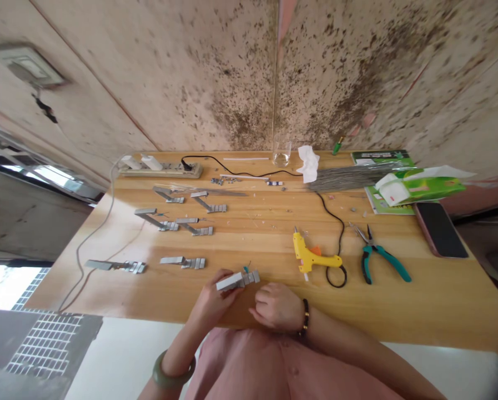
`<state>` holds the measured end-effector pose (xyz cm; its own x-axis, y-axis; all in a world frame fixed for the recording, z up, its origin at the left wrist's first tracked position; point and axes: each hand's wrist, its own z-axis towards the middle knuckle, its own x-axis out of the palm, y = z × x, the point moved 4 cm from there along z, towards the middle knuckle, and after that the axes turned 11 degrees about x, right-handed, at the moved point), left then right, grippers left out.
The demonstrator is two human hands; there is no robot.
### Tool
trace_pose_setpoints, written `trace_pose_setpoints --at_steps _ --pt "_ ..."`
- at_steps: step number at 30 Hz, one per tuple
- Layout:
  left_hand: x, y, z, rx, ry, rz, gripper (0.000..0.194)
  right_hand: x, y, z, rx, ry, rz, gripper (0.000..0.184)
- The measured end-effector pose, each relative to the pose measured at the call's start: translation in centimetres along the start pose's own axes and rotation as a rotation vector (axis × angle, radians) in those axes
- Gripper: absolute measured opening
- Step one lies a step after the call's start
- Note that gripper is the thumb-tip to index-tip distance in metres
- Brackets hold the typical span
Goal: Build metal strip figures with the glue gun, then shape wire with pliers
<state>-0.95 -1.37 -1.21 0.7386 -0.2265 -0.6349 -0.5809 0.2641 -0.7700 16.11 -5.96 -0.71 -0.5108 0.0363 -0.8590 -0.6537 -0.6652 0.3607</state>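
Observation:
My left hand [213, 300] pinches a grey block of staple strips [237, 279] at the near edge of the wooden table [419, 294]. The block is tilted and joined to a ridged grey part with a small teal bit on top. My right hand [277, 306] is curled into a loose fist just right of the piece, knuckles up, apparently not touching it; I cannot see anything in it. A beaded bracelet is on my right wrist, a green bangle on my left.
Several similar grey staple assemblies [183, 261] lie on the left half. A yellow glue gun [311, 256] with black cord, teal pliers [380, 256], a phone [440, 229], a wire bundle [348, 178], green packs [419, 186], a glass [281, 153] and a power strip [161, 168] are farther back.

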Motion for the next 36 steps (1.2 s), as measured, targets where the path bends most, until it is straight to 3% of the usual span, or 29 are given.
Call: trace_pose_setpoints --at_steps 21,36 --pt "-0.5 -0.6 0.0 0.044 -0.049 0.02 0.018 0.0 0.0 0.0 0.005 0.018 -0.006 0.032" --pt "-3.2 -2.0 -0.9 0.106 -0.064 0.064 0.016 0.2 -0.1 0.0 0.001 0.064 -0.007 0.033"
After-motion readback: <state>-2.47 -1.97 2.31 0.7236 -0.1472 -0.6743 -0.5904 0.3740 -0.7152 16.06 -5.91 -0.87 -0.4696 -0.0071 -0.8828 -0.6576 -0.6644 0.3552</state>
